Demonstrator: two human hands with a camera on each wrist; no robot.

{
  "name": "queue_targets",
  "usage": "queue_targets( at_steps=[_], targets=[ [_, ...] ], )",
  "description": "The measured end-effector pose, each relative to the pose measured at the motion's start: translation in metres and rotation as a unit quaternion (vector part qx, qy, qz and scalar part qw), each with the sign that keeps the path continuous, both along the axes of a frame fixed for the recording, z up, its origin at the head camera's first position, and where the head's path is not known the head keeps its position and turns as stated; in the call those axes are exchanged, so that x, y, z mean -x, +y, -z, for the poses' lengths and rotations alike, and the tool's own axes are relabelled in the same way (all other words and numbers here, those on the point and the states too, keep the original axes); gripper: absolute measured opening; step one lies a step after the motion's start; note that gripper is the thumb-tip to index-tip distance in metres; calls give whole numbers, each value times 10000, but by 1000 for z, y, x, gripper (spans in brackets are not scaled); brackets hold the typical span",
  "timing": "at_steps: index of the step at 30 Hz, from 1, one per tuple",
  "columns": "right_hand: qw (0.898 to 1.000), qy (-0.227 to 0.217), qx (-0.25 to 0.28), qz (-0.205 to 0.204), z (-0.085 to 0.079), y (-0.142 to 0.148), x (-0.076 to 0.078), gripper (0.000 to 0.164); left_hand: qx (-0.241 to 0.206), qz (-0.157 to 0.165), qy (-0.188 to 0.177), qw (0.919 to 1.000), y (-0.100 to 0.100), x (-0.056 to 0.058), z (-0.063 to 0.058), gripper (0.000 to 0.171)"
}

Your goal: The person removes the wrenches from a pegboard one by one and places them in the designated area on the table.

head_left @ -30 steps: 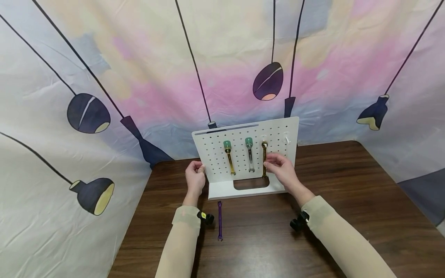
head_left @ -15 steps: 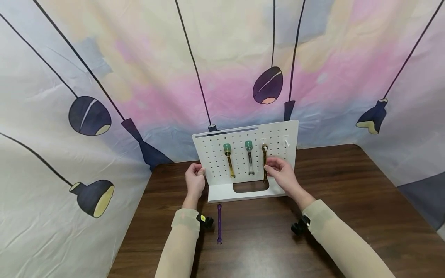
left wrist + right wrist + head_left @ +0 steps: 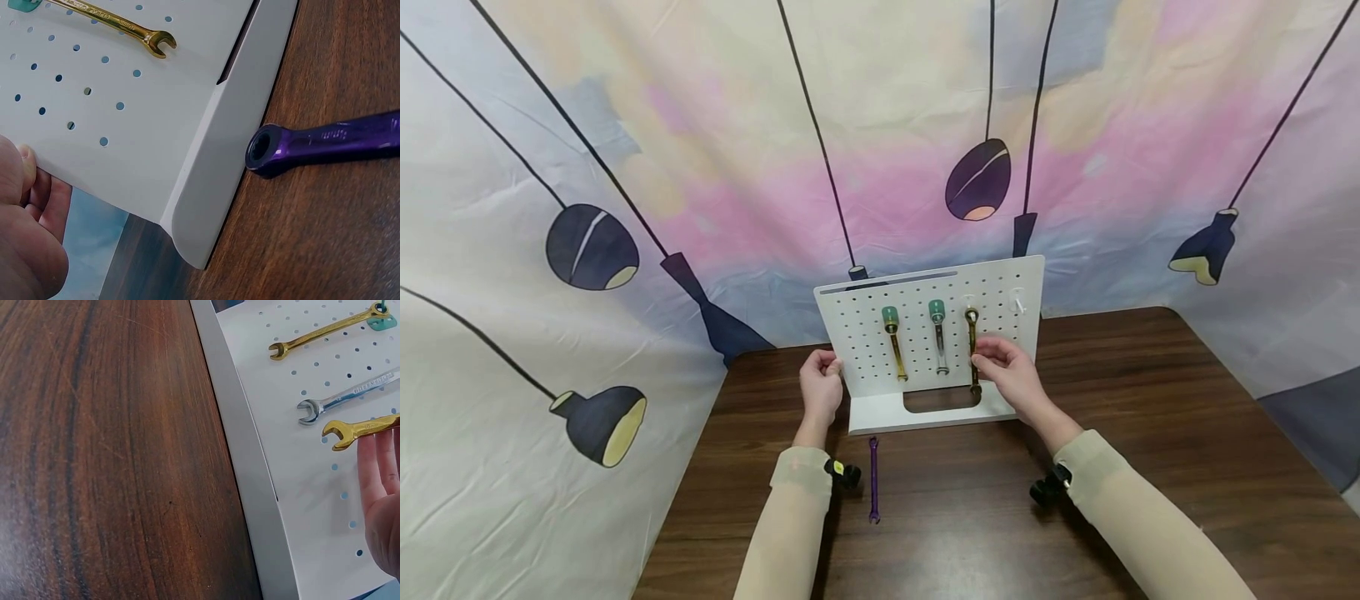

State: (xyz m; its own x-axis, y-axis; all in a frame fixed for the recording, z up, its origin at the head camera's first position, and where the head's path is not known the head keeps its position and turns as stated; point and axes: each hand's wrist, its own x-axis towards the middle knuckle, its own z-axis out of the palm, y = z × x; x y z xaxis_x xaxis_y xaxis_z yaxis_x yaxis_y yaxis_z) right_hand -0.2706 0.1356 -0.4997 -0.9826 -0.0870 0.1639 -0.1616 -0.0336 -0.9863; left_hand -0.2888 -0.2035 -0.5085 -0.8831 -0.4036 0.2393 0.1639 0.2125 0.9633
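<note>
A white pegboard (image 3: 868, 412) stands on the table, its left edge pinched by my left hand (image 3: 821, 387), thumb in front and fingers behind. My right hand (image 3: 1013, 379) holds a gold combination wrench (image 3: 972, 337) upright before the board, its ring end by a pale hook. In the right wrist view, fingers meet the gold wrench (image 3: 359, 430) behind its open jaw; whether the ring sits on the hook cannot be told. Another gold wrench (image 3: 897, 350) and a silver wrench (image 3: 940, 346) hang from green hooks to the left. A purple wrench (image 3: 337, 140) lies on the table.
One more pale hook (image 3: 1018, 302) sits at the board's upper right with nothing on it. The board's foot has a wide cutout (image 3: 942, 399). Brown wooden table (image 3: 1150, 400) surrounds it, and a lamp-patterned curtain (image 3: 910, 117) hangs behind.
The gold wrench in my right hand has shifted slightly down, its lower end swinging a little to the right. My left hand and the board stay where they were.
</note>
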Motion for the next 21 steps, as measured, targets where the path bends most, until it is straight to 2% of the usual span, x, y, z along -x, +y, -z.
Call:
queue_targets(
  at_steps=[15, 21],
  targets=[
    [9999, 9, -122, 15, -1, 1, 0, 36, 23, -9, 21, 10000, -1, 1, 2, 5],
    [9999, -64, -82, 6, -3, 3, -7, 34, -19, 22, 29, 10000, 0, 1, 1, 5]
  ],
)
